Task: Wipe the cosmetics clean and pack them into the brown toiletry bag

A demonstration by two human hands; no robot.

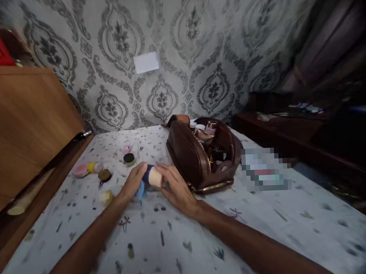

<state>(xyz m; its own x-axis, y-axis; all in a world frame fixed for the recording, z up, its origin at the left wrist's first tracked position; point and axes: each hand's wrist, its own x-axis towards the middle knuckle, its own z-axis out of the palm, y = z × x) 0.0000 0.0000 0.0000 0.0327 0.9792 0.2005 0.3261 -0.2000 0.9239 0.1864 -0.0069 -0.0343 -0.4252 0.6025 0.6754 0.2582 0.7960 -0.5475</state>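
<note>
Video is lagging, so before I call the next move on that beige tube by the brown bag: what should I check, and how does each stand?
1. Both hands on beige tube: ok. Left hand is at the dark cap, right hand is on the body.
2. Cap seated: cannot tell, fingers cover the joint.
3. Brown bag open: ok, zip gapes, items show inside.
4. Free room in bag: cannot tell, too dark.
5. Small jars apart from the hands: ok, they lie to the left.
</note>
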